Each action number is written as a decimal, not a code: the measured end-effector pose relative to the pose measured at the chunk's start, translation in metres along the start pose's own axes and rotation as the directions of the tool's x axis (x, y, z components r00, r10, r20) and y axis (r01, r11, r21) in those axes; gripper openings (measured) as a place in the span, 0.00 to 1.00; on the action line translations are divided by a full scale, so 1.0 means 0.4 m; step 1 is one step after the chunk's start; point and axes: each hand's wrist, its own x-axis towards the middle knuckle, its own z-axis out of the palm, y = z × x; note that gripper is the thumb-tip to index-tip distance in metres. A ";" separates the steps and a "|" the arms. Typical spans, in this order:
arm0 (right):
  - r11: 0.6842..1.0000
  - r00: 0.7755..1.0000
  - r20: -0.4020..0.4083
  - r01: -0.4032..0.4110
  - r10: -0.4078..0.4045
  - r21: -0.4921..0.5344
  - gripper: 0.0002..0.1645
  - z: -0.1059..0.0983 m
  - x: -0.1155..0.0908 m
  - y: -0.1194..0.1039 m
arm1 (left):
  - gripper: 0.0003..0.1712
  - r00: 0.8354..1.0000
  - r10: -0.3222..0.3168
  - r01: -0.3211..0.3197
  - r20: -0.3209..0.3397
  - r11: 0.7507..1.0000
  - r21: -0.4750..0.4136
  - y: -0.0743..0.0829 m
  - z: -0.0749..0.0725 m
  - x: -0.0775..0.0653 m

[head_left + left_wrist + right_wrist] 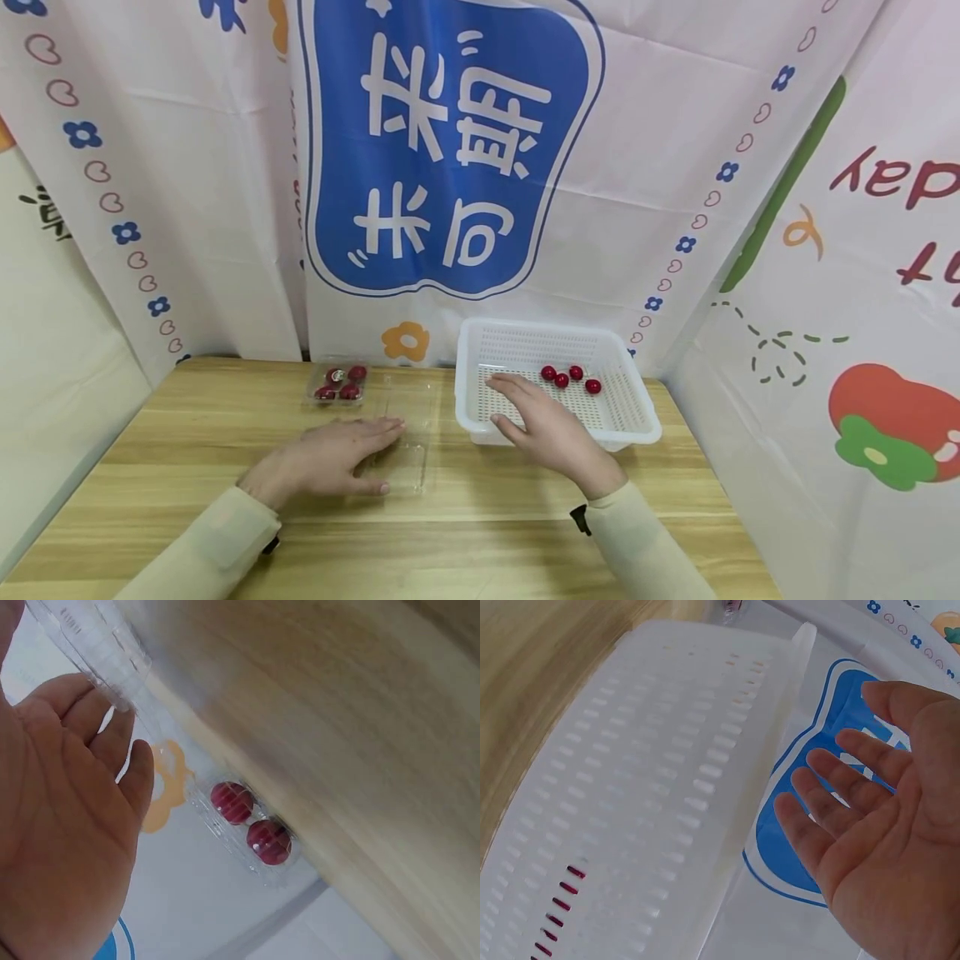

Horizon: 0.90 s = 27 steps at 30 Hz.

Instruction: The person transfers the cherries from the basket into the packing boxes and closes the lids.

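Note:
An unfilled clear plastic box (408,468) lies opened out in the middle of the table. My left hand (326,460) reaches over its left side with fingers nearly straight; in the left wrist view the fingertips meet the edge of the clear plastic (112,656). Over the front left of a white perforated basket (651,435) hovers my right hand (555,435), palm down and holding nothing. Several shiny dark red round fruits (562,381) lie on the basket floor. The right wrist view shows the right palm and loosely spread fingers beside the basket wall (652,772).
Behind my left hand, another clear box (309,398) holds several red round fruits (350,391) and has a small round label on top. The wooden table (420,558) ends at a printed cloth (645,167) behind, with more cloth on both sides.

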 end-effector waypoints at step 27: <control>0.961 0.958 0.078 -0.272 0.275 -0.048 0.32 -0.008 0.026 0.269 | 0.61 0.997 -0.071 0.073 0.022 0.992 -0.101 0.028 0.007 -0.002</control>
